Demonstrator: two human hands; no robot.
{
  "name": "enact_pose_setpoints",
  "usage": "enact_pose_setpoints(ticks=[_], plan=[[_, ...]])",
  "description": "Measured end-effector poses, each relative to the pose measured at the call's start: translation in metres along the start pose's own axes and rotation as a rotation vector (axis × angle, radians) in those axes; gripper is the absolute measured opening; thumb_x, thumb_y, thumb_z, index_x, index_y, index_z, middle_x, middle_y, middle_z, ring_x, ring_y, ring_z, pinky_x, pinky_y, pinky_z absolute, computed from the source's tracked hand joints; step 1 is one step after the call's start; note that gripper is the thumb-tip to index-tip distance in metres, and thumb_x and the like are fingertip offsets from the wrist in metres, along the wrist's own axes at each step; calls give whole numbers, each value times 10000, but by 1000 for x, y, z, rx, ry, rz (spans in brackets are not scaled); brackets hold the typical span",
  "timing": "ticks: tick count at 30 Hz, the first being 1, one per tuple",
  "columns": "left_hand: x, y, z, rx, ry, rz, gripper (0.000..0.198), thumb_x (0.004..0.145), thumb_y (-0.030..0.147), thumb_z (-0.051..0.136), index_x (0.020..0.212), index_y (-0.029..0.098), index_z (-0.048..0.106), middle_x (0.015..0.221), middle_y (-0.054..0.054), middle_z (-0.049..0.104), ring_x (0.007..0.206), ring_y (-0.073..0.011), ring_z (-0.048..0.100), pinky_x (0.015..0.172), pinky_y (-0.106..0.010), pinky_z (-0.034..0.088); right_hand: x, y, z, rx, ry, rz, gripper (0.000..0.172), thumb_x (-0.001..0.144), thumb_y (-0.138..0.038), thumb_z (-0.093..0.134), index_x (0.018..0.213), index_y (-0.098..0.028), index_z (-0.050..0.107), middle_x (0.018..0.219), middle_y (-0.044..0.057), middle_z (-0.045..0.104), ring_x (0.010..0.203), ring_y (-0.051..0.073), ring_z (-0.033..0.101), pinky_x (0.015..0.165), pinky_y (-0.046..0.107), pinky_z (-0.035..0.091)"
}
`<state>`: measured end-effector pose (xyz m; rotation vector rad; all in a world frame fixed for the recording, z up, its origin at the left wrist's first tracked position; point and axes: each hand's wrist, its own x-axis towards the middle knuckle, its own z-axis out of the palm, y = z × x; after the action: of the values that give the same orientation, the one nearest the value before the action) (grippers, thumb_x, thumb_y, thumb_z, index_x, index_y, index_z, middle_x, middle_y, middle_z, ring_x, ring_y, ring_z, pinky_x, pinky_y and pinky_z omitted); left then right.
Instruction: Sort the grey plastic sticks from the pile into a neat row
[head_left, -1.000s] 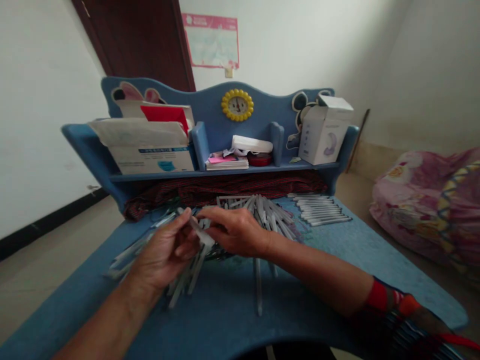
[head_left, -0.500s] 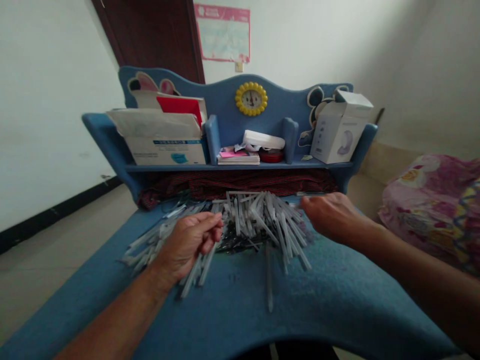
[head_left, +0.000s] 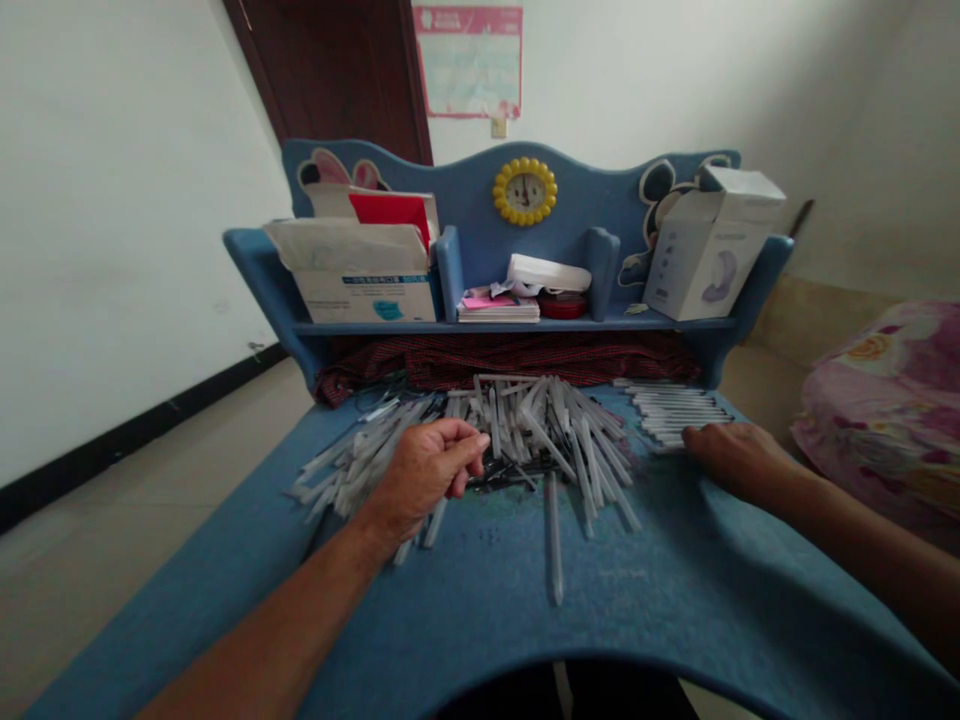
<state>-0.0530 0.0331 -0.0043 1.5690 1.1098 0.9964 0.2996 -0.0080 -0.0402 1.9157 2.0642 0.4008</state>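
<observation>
Many translucent plastic tubes [head_left: 585, 450] lie in a loose heap on the blue desk, with dark thin pieces [head_left: 502, 472] among them. One tube [head_left: 553, 540] lies apart, pointing toward the front edge. My left hand [head_left: 431, 470] hovers over the left part of the heap, fingers curled, thumb and forefinger pinched; anything between them is too small to make out. My right hand [head_left: 731, 455] rests closed at the near end of a neat row of tubes [head_left: 679, 405] on the right. Its fingertips touch the row, and what they hold is hidden.
Behind the heap a dark red checked cloth [head_left: 480, 358] lies under the blue shelf [head_left: 420, 327]. The shelf bears a mask box [head_left: 367, 295], papers [head_left: 499, 312] and a white box [head_left: 709, 255]. A flowered cloth [head_left: 885, 390] is at the right.
My right hand has moved right and nearer, from beside the heap to the row of tubes, which now shows. My left hand stays pinched over the heap. The view has shifted slightly.
</observation>
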Motion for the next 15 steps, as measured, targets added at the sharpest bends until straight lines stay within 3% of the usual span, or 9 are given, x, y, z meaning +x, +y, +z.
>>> enact_pose_setpoints(ticks=[10, 15], plan=[[-1, -1, -1, 48, 1, 17, 216, 727, 297, 617, 579, 143, 587, 519, -2, 575, 340, -42, 409, 361, -149, 285, 4, 11, 10, -48, -22, 3, 272, 824, -15, 369, 873, -99, 623, 804, 180, 687, 780, 279, 687, 589, 321, 482], [-1, -3, 2, 51, -1, 16, 165, 713, 277, 627, 611, 149, 611, 522, 0, 584, 338, -49, 413, 346, -151, 286, -4, -6, -9, 1, 23, 0, 250, 799, -19, 398, 876, -132, 608, 719, 135, 673, 646, 235, 661, 497, 272, 369]])
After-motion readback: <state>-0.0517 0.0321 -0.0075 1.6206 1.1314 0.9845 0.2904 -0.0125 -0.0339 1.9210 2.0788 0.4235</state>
